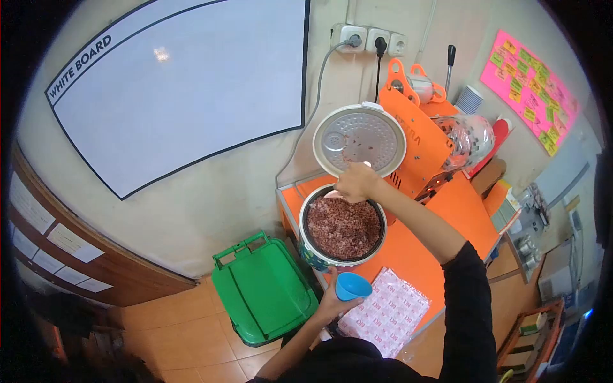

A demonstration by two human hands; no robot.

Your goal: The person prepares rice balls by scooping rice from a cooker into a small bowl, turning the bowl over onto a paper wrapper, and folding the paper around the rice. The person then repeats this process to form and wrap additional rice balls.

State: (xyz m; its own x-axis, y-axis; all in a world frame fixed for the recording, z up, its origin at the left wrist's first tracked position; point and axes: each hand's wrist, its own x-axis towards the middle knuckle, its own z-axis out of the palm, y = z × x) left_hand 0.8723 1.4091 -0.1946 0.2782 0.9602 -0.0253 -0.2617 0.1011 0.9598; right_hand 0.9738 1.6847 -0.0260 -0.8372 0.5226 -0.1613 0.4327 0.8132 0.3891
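Note:
A rice cooker [306,246] stands with its lid [361,137] raised, filled with reddish-brown rice [343,228]. Above the far rim of the pot, my right hand [357,184] is closed around a pale rice paddle [332,194]. The paddle's blade is at the far left side of the rice, partly hidden by my fingers. In front of the cooker, my left hand [331,304] grips a small blue cup [353,287], its opening facing up. Some grains cling to the inside of the lid.
Patterned wrapping paper [389,313] lies on the orange table [418,258] at the near side. Beside the cooker is an orange cup-sealing machine [418,137] with a film roll. A green lidded bin [265,290] stands on the floor left. Power cords run to wall sockets [377,41].

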